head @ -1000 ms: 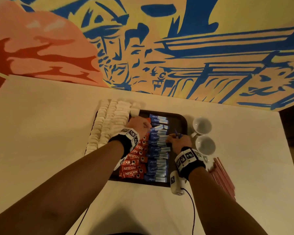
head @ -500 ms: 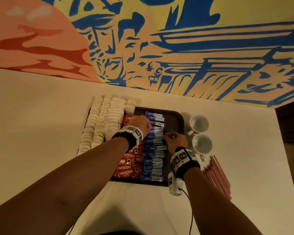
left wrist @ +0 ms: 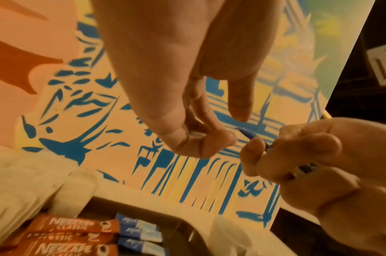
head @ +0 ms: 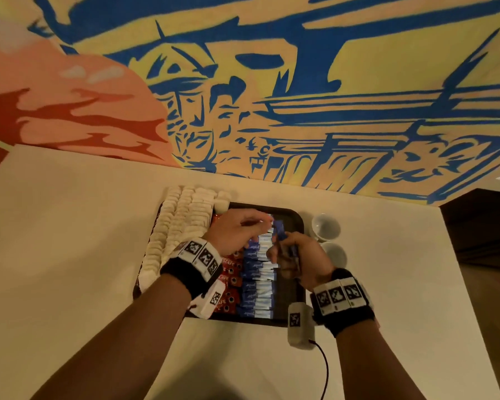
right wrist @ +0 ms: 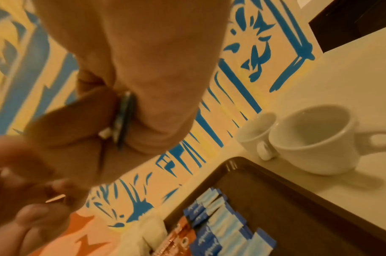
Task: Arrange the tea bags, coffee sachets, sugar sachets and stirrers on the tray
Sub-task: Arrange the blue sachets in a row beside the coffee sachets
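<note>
A dark tray (head: 290, 290) holds rows of white tea bags (head: 182, 226), red coffee sachets (head: 231, 272) and a column of blue sugar sachets (head: 260, 284). My right hand (head: 286, 249) hovers over the tray's right side and grips a small bunch of blue sugar sachets (right wrist: 123, 121), whose ends stick up (head: 280, 229). My left hand (head: 264, 226) hangs just left of it, above the sugar column. Its thumb meets its curled fingertips (left wrist: 205, 143), and no sachet shows between them. No stirrers are in view.
Two white cups (head: 326, 226) (head: 334, 254) stand on the table right of the tray, close to my right hand. A painted wall rises behind the table. Bare tray floor (right wrist: 275, 190) lies right of the sugar column.
Both hands have lifted off the sachet rows. The right hand now holds blue sachets raised, and the left hand has moved right, close to it.
</note>
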`<state>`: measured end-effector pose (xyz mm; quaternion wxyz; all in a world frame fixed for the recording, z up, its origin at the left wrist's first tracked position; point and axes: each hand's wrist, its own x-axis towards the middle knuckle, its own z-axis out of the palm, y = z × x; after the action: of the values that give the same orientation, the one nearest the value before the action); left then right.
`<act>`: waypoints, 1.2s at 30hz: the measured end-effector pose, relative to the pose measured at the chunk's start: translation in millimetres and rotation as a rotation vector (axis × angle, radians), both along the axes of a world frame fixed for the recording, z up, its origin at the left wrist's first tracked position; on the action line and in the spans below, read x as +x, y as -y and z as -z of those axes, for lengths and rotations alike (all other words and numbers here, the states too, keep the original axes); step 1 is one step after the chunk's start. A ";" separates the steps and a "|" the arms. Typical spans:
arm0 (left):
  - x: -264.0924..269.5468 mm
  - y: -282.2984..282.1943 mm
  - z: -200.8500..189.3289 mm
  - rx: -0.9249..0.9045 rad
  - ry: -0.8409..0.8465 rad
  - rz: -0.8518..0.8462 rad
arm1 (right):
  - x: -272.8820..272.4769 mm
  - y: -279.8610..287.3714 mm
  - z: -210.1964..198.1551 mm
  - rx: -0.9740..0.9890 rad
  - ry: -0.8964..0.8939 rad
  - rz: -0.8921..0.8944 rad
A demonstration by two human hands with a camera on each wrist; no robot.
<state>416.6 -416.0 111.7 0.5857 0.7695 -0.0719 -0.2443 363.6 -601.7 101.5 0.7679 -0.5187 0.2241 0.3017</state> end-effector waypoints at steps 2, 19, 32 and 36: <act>-16.5 -3.0 -15.7 -0.071 -0.004 0.030 | -11.5 -1.7 -16.1 -0.008 0.042 -0.097; -131.5 -14.2 -103.5 -0.203 0.221 -0.101 | -102.1 13.2 -111.5 -0.392 0.515 -0.029; -165.9 -16.9 -119.6 -0.068 0.224 -0.064 | -125.9 16.7 -120.4 -0.565 0.679 -0.139; -161.3 -17.1 -120.1 -0.006 0.302 -0.140 | -123.7 19.4 -116.8 0.010 0.353 -0.007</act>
<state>255.3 -398.9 231.8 0.5861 0.7989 -0.1058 -0.0841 239.9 -621.1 218.3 0.7969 -0.5605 0.0824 0.2099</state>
